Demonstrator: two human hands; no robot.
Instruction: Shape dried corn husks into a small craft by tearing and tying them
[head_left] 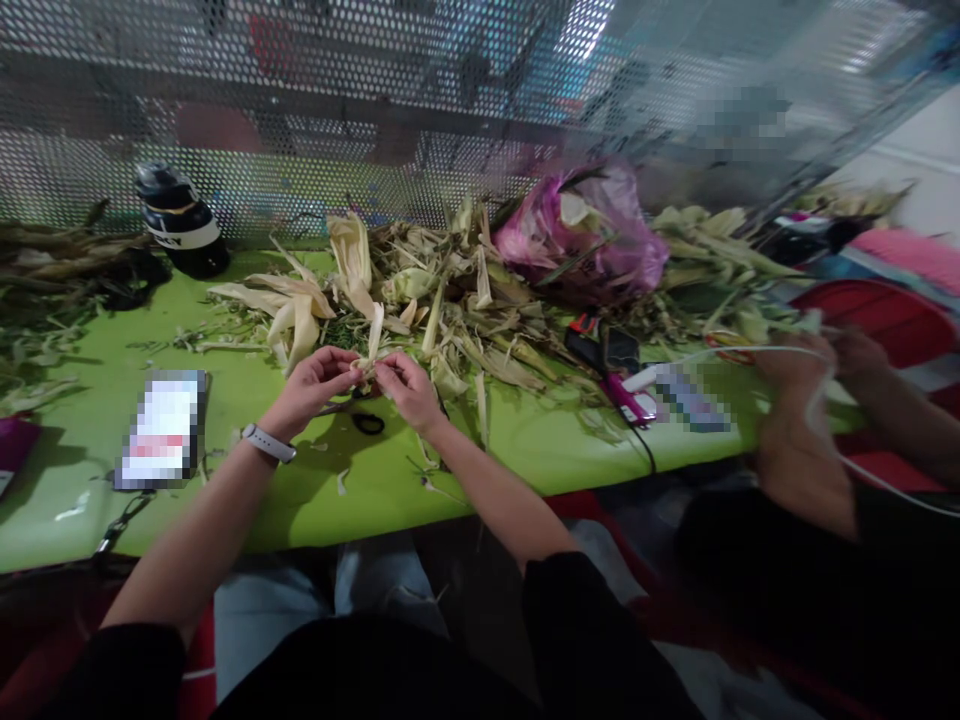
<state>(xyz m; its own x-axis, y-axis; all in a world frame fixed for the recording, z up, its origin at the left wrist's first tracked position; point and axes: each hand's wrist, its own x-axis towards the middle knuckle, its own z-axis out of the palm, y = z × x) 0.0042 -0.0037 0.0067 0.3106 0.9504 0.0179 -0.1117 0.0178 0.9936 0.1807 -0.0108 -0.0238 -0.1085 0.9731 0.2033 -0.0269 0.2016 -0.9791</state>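
Observation:
Over the green table (375,480), my left hand (315,385) and my right hand (405,385) meet, both pinched on a pale strip of corn husk (373,345) that rises between the fingertips. My left wrist carries a white watch (268,443). Black scissors (364,418) lie on the table just under my hands. Behind them, dry corn husks (450,300) lie heaped up.
A phone (163,428) lies at the left. A dark bottle (182,220) stands by the perforated metal wall. A pink plastic bag (585,235) sits in the husks. At the right, another person's hands (814,370) work; a pink tool (630,400) and cable lie nearby.

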